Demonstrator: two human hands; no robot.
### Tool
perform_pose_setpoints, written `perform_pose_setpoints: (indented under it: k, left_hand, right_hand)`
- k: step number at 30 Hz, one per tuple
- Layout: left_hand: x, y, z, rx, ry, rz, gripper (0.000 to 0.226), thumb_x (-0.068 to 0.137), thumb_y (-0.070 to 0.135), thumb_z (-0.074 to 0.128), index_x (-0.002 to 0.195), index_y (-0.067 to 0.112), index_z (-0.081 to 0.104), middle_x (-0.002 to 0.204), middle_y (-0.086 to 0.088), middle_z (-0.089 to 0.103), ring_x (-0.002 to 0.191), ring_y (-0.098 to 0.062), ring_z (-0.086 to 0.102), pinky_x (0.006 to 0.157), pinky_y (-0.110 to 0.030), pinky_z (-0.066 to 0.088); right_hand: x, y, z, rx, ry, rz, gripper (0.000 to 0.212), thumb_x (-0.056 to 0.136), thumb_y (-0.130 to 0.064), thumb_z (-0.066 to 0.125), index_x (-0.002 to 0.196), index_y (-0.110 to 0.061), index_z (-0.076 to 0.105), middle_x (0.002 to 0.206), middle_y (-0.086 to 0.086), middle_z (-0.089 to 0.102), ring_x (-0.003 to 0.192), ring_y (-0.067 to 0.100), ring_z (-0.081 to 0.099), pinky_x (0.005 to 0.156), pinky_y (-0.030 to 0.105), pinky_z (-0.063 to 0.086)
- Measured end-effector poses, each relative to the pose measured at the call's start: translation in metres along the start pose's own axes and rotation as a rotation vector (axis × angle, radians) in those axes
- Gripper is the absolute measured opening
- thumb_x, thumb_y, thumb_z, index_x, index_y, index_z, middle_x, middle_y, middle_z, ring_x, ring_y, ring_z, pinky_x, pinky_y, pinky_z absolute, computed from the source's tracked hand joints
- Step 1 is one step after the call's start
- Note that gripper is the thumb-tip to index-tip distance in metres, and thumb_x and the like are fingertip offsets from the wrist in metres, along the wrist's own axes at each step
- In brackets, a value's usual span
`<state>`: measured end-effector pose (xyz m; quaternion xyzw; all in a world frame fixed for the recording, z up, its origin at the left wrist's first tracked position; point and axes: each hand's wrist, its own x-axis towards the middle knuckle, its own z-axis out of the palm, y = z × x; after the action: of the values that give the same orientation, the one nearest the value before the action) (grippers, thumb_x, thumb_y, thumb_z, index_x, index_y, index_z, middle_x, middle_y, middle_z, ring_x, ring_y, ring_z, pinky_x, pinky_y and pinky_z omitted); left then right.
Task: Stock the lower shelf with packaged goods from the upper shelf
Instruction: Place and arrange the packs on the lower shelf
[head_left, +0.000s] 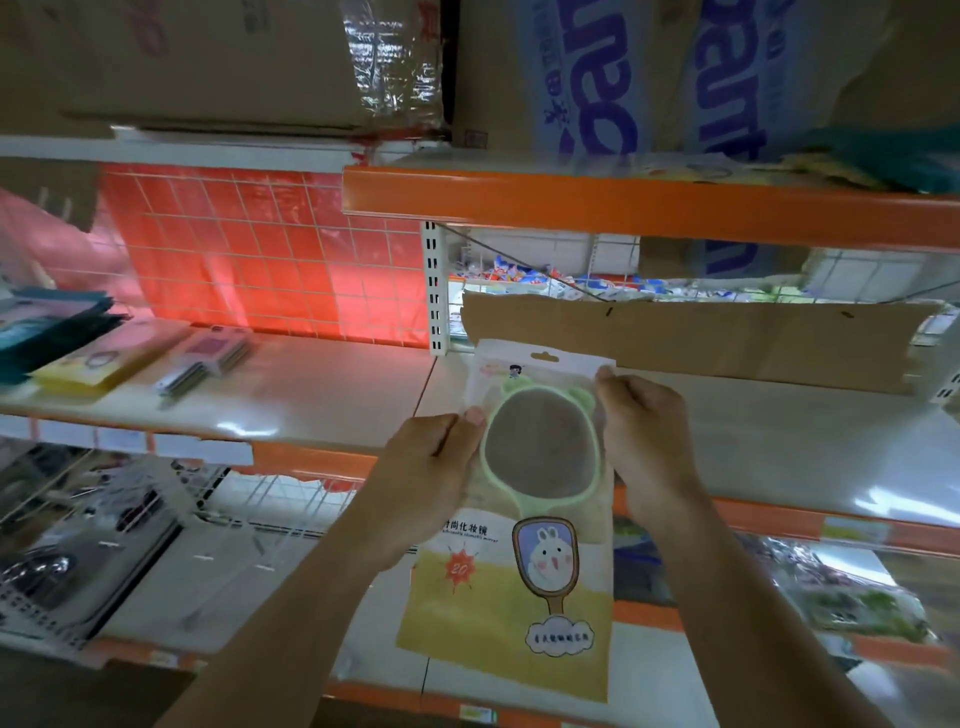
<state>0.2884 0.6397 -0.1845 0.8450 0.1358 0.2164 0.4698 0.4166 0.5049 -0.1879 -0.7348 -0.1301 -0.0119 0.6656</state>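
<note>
A packaged hand mirror (540, 499) with a green frame, in a clear and yellow bag printed with a rabbit, is held upright in front of the shelves. My left hand (431, 467) pinches its left edge with the thumb on the front. My right hand (644, 441) grips its upper right edge near the white hang tab. The package hangs over the front edge of the white lower shelf (779, 452). The orange-edged upper shelf (623, 202) runs above, with more packages lying on its right end.
Stacks of similar packaged goods (104, 358) lie on the left shelf before a red grid panel (270, 260). A cardboard sheet (701, 338) leans at the back of the lower shelf. Cartons (649, 78) fill the top. Wire racks (130, 519) and more goods sit below.
</note>
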Motion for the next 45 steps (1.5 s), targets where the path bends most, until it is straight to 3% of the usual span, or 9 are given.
perform_pose_setpoints:
  k: [4,7,12,18,22,32,35,41,45]
  left_hand:
    - [-0.015,-0.005,0.010,-0.207,-0.068,-0.180,0.053,0.097,0.045,0.043,0.072,-0.002,0.052,0.059,-0.007,0.044,0.053,-0.015,0.042,0.055,-0.025,0.035]
    - [-0.028,-0.011,0.017,-0.320,-0.099,-0.287,0.046,0.096,0.043,0.046,0.090,0.000,0.062,0.079,-0.019,0.061,0.073,-0.021,0.058,0.071,-0.036,0.045]
    - [-0.041,-0.022,0.021,-0.303,-0.098,-0.324,0.048,0.097,0.042,0.045,0.101,-0.004,0.060,0.075,-0.011,0.053,0.067,-0.019,0.048,0.066,-0.036,0.038]
    - [-0.046,-0.035,-0.001,-0.187,-0.039,-0.270,0.045,0.099,0.040,0.040,0.081,0.002,0.056,0.060,-0.001,0.045,0.055,-0.014,0.043,0.053,-0.026,0.036]
    - [-0.046,-0.052,-0.032,-0.108,-0.011,-0.233,0.041,0.099,0.040,0.039,0.071,0.012,0.051,0.057,0.003,0.044,0.055,-0.013,0.043,0.055,-0.029,0.035]
    - [-0.047,-0.115,-0.115,-0.083,0.015,-0.215,0.043,0.098,0.039,0.043,0.076,0.003,0.053,0.058,0.004,0.043,0.058,-0.016,0.044,0.060,-0.036,0.038]
    - [-0.049,-0.133,-0.134,-0.106,-0.001,-0.229,0.040,0.098,0.038,0.045,0.070,0.010,0.052,0.051,0.013,0.042,0.056,-0.016,0.043,0.057,-0.036,0.038]
    - [-0.048,-0.155,-0.152,-0.145,-0.065,-0.256,0.041,0.099,0.037,0.043,0.075,0.005,0.055,0.048,0.011,0.043,0.049,-0.012,0.042,0.051,-0.031,0.036]
    - [-0.036,-0.169,-0.160,-0.190,-0.071,-0.289,0.040,0.098,0.037,0.043,0.078,0.004,0.056,0.051,0.009,0.045,0.053,-0.016,0.044,0.056,-0.034,0.037]
  right_hand:
    - [0.003,0.010,-0.001,-0.028,0.025,-0.054,0.047,0.098,-0.017,0.051,0.059,0.005,0.039,0.056,0.010,0.031,0.053,0.015,0.028,0.049,0.026,0.022]
    - [0.004,0.016,-0.002,-0.022,0.054,-0.058,0.048,0.099,-0.017,0.049,0.066,0.016,0.039,0.059,0.013,0.032,0.056,0.019,0.028,0.046,0.025,0.023]
    - [0.006,0.026,0.004,-0.027,0.096,-0.055,0.049,0.099,-0.020,0.050,0.066,0.015,0.039,0.058,0.013,0.033,0.058,0.020,0.030,0.055,0.031,0.024]
    - [-0.004,0.022,0.034,0.009,0.054,-0.028,0.048,0.099,-0.020,0.050,0.068,0.015,0.038,0.061,0.013,0.032,0.058,0.020,0.029,0.054,0.028,0.024]
    - [-0.013,0.015,0.066,0.042,0.030,-0.013,0.047,0.100,-0.022,0.049,0.069,0.013,0.039,0.059,0.010,0.028,0.055,0.016,0.026,0.051,0.025,0.021]
    - [-0.046,0.008,0.158,0.105,0.042,-0.055,0.047,0.099,-0.018,0.051,0.067,0.014,0.041,0.062,0.013,0.034,0.060,0.020,0.027,0.050,0.026,0.022]
    - [-0.058,0.013,0.182,0.123,0.071,-0.035,0.045,0.100,-0.016,0.050,0.067,0.015,0.043,0.062,0.014,0.036,0.059,0.019,0.029,0.046,0.023,0.024]
    - [-0.065,0.025,0.210,0.093,0.105,0.013,0.045,0.100,-0.020,0.051,0.068,0.012,0.045,0.063,0.014,0.035,0.060,0.019,0.030,0.057,0.028,0.027]
    - [-0.056,0.028,0.225,0.074,0.108,0.005,0.046,0.099,-0.020,0.050,0.067,0.012,0.041,0.063,0.014,0.034,0.061,0.021,0.029,0.058,0.031,0.026]
